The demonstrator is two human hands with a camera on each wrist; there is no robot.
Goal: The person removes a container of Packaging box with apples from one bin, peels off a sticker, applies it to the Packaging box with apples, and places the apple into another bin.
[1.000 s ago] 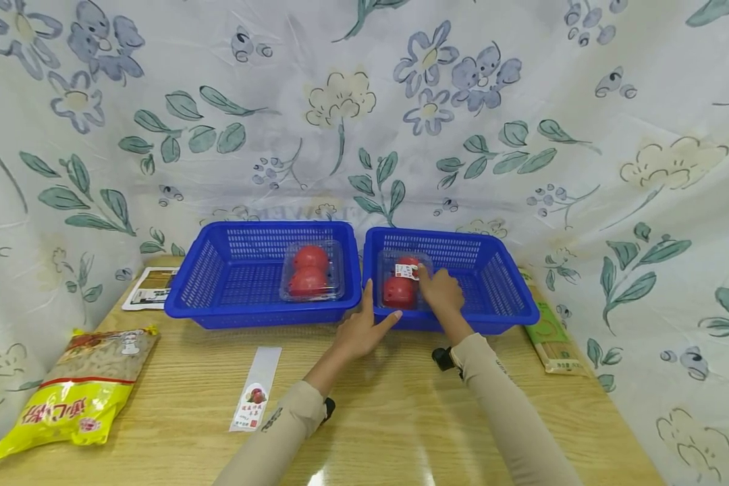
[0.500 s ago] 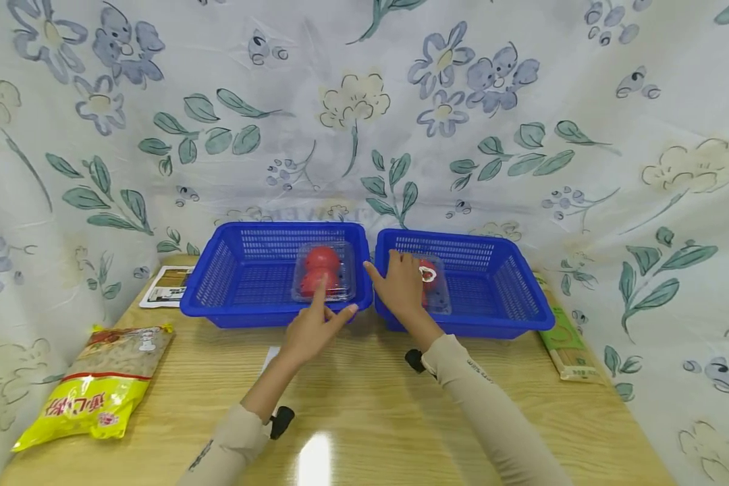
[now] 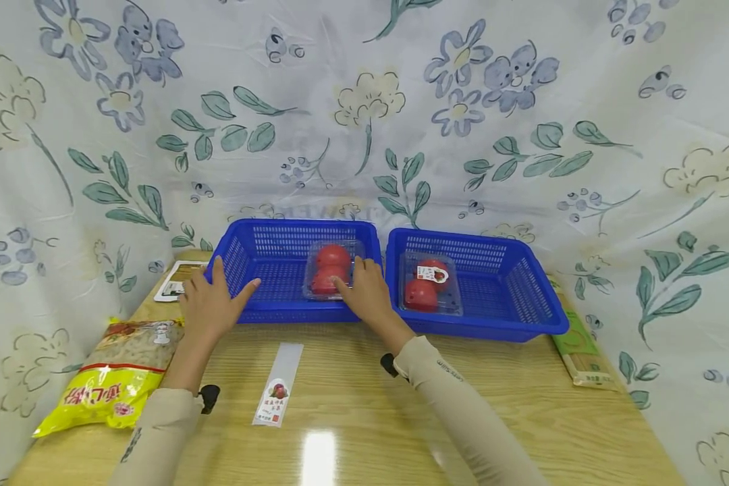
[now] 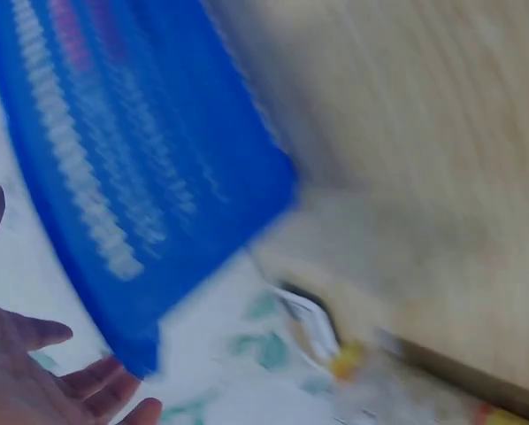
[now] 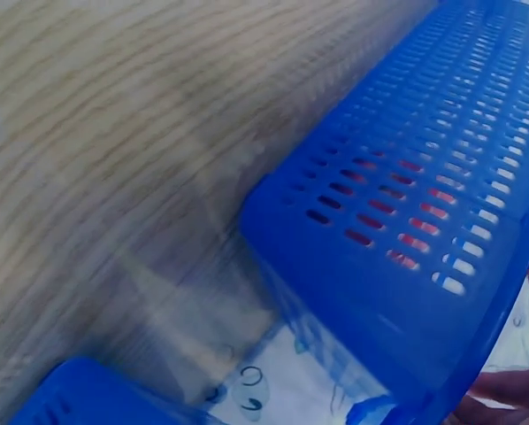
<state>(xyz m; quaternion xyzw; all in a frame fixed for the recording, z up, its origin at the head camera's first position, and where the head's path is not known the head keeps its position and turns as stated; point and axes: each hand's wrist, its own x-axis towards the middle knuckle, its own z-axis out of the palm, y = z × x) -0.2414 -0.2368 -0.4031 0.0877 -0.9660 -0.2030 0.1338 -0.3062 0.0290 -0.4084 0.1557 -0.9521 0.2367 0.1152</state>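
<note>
Two red round fruits lie in a clear plastic box inside the left blue basket. My left hand is at this basket's left end, fingers spread, fingertips right at the rim. In the left wrist view, the left hand shows beside the basket's corner. My right hand reaches over the same basket's right end, its thumb over the clear box and its fingers at the rim. The right blue basket holds another clear box of red fruits, bearing a white label.
A long white label strip lies on the wooden table. A yellow bag and a flat white packet are at the left. A green packet lies beyond the right basket, and a flowered cloth hangs behind.
My right hand has left the labelled box in the right basket and moved left to the left basket. The left hand has moved left to that basket's far end. The label now shows uncovered.
</note>
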